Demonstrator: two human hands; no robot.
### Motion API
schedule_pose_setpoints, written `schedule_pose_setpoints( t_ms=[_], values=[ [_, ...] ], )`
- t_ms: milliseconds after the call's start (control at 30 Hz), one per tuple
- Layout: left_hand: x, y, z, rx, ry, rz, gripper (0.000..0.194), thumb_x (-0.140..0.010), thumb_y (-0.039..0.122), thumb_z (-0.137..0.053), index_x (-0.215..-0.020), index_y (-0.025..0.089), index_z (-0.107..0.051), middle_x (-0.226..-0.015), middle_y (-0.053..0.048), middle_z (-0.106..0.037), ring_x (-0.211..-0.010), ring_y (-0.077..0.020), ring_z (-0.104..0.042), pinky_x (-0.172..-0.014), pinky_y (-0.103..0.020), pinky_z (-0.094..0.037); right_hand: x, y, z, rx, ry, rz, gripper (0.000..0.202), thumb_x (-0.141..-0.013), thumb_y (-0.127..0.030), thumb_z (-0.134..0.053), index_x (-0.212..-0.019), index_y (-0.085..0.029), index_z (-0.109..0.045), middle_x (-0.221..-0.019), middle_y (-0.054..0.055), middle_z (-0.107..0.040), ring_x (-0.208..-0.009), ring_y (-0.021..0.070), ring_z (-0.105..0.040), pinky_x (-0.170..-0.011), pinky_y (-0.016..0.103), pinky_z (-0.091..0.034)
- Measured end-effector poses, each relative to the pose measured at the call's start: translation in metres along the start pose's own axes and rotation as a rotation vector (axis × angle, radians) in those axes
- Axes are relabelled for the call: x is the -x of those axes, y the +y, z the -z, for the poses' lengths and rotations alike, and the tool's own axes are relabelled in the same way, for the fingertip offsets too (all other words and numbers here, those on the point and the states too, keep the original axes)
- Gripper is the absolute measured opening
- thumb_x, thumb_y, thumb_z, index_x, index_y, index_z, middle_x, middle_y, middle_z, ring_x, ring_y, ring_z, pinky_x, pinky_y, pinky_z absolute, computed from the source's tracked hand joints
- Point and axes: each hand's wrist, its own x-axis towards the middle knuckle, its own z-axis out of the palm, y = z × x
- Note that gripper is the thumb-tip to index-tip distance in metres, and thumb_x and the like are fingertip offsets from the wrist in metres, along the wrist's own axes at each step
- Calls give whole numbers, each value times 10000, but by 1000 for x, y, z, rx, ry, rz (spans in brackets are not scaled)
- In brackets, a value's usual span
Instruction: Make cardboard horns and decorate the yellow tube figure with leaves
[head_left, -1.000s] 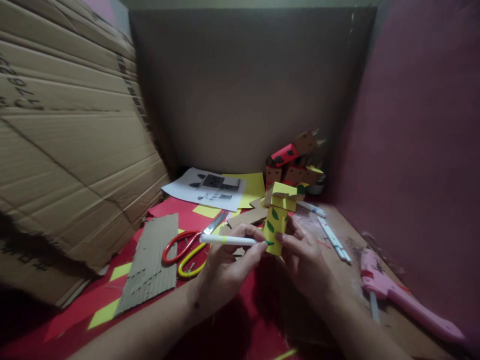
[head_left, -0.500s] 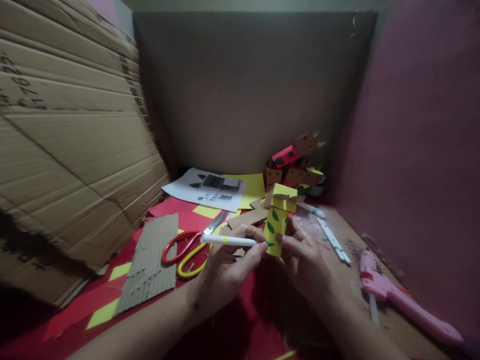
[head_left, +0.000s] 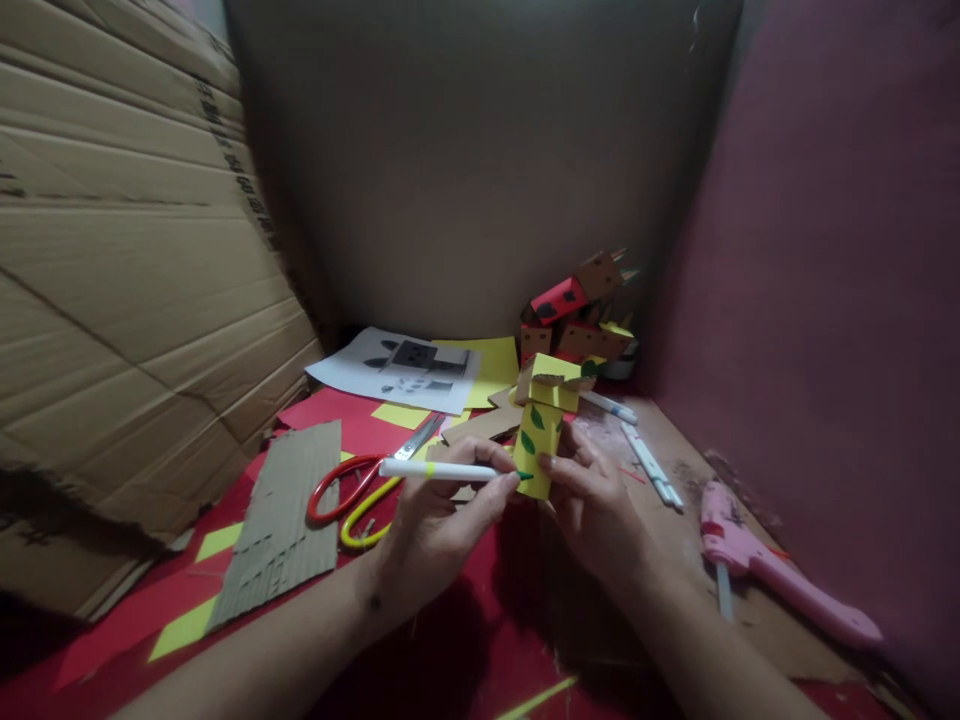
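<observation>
My left hand (head_left: 450, 510) pinches a white marker (head_left: 442, 470) with a green tip. That tip touches the lower front of a yellow paper-covered cardboard figure (head_left: 541, 425), which has a boxy head and green leaf shapes on its body. My right hand (head_left: 589, 485) grips the figure's lower right side and keeps it upright. Left of my left hand lie scissors (head_left: 349, 490) with one red and one yellow handle. A strip of corrugated cardboard (head_left: 289, 520) is beside them.
Behind are a printed sheet (head_left: 360, 365), yellow paper (head_left: 491, 365) and a pile of red and brown cardboard figures (head_left: 559, 300). At right lie white markers (head_left: 651, 465) and a pink glue gun (head_left: 780, 575). A cardboard panel (head_left: 135, 260) rises at left.
The view has shifted slightly, so everything sits a little further left and higher. Both hands keep their hold, with the marker tip still at the figure's lower part.
</observation>
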Motion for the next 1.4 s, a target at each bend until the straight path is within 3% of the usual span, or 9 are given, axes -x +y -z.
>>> schedule_pose_setpoints(
  t_ms=[133, 367, 700, 1400],
  values=[
    [1, -1, 0, 2, 4, 5, 61, -890, 243, -568, -871, 202, -609, -676, 19, -588, -604, -116, -535, -553, -249, -454, 0, 10, 3, -31, -19, -2, 176, -676, -188, -621, -811, -299, -639, -854, 27, -687, -871, 249, -655, -680, 362, -521],
    [0, -1, 0, -5, -12, -17, 50, -890, 223, -567, -876, 208, -613, -690, 21, -598, -620, -113, -545, -562, -242, -461, 0, 11, 5, -83, -7, -80, 247, -670, -130, -655, -886, -250, -661, -787, -18, -682, -658, 146, -628, -578, 245, -491],
    [1, 2, 1, 6, -25, -24, 54, -888, 206, -565, -857, 201, -610, -675, 32, -611, -593, -94, -543, -544, -220, -447, -2, 11, 5, -165, -20, -113, 276, -632, -151, -689, -888, -237, -636, -924, 19, -722, -892, 235, -668, -723, 327, -535],
    [-9, 3, 8, -28, 61, 101, 106, -853, 276, -584, -791, 191, -599, -614, 42, -541, -549, -93, -495, -506, -197, -394, -3, 13, 11, -200, 8, -155, 359, -630, -141, -675, -981, -215, -653, -899, 15, -705, -801, 202, -648, -683, 309, -520]
  ],
)
